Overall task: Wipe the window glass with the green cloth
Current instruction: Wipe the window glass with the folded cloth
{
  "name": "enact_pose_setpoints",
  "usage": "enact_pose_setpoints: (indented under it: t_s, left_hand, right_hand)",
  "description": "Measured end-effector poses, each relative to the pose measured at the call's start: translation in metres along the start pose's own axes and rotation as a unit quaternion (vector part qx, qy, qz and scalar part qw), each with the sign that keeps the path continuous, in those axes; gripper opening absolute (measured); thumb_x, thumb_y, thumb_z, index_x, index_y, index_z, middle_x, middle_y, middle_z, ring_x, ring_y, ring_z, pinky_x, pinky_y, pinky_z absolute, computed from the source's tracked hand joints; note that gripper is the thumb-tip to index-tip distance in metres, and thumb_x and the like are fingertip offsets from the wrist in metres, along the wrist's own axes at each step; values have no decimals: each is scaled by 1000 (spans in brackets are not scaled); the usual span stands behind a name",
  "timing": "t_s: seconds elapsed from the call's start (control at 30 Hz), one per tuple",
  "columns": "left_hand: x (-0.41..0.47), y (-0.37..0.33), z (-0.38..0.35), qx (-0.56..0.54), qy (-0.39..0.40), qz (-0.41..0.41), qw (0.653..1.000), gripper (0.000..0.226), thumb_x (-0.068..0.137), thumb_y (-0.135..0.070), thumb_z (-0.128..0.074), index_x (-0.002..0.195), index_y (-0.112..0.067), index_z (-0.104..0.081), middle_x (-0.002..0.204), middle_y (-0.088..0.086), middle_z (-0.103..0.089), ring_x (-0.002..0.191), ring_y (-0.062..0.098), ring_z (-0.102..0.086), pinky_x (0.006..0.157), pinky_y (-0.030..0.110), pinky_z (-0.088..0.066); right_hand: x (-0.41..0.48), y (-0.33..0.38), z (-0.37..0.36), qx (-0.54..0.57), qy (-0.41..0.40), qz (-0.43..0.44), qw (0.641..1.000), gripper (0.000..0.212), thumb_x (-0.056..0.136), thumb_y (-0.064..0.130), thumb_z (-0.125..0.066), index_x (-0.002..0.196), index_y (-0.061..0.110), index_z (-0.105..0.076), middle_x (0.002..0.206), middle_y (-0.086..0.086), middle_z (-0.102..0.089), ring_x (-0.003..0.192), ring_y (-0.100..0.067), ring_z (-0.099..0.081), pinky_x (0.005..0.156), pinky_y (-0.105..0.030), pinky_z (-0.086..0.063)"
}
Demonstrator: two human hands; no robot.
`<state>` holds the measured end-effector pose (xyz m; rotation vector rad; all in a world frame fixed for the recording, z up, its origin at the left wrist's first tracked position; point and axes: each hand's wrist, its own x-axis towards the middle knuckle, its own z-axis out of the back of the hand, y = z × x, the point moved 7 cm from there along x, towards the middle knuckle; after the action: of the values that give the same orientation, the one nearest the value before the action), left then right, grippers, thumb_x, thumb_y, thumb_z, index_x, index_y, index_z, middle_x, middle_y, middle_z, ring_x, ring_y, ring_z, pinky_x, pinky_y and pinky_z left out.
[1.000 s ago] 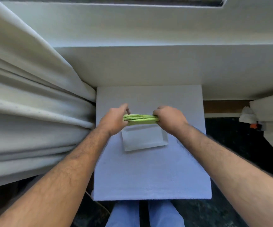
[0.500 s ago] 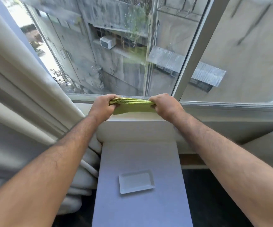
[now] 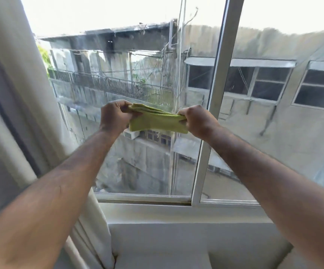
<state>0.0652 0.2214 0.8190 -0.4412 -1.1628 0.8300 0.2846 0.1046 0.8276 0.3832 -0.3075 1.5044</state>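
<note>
A folded green cloth (image 3: 157,121) is stretched between both hands at chest height in front of the window glass (image 3: 137,74). My left hand (image 3: 114,115) grips its left end and my right hand (image 3: 196,119) grips its right end. Whether the cloth touches the glass I cannot tell. The left pane is streaked and dusty. A white vertical frame bar (image 3: 215,94) stands just right of my right hand and splits the window in two panes.
A cream curtain (image 3: 17,113) hangs along the left side, close to my left forearm. The white window sill (image 3: 176,212) runs below the panes, with a white ledge (image 3: 167,241) under it. Buildings show outside.
Both hands have lifted the cloth from the small tray on the low table up past the sill to the middle of the glass. My view has tilted upward, so table and tray are out of sight.
</note>
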Motion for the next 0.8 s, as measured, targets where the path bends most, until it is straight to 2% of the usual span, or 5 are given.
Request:
enact_pose_setpoints:
  t_s: [0.07,0.37,0.47,0.6,0.8]
  left_hand:
    - [20,-26,17,-7,-33,-20,999,33,71,-25,-93,98,-10,-82,86,2,-78,72,5,-63,65,3,-47]
    - [95,-124,66,44,-116,-131,984,33,85,-25,-84,114,-10,-78,103,9,-81,86,15,-69,82,26,-56]
    - [120,-142,71,115,-119,-168,972,25,87,-19,-81,111,-12,-80,106,11,-81,85,19,-70,86,36,-62]
    - [155,-148,73,222,-109,-174,953,25,86,-16,-79,110,-17,-81,103,15,-81,95,31,-76,81,39,-61]
    - [183,-140,62,347,-164,-182,906,21,92,-16,-69,110,-11,-78,96,20,-79,89,41,-75,74,46,-59]
  right_hand:
    - [14,2,32,0,-37,12,999,13,96,11,-67,104,5,-74,96,-19,-77,87,-36,-72,72,-32,-45]
    - [50,17,122,-15,-179,39,983,16,96,11,-63,102,2,-74,90,-19,-78,78,-32,-76,67,-26,-46]
    - [58,16,123,-27,-195,76,978,50,99,49,-60,115,4,-73,97,-16,-81,80,-27,-80,70,-32,-63]
    - [71,-28,138,-67,-290,53,953,71,98,63,-51,135,3,-62,134,-21,-70,122,-31,-70,104,-44,-57]
    - [110,-118,141,-102,-345,-80,930,101,97,57,-58,164,-1,-10,174,-25,-10,163,-36,-11,131,-55,-28]
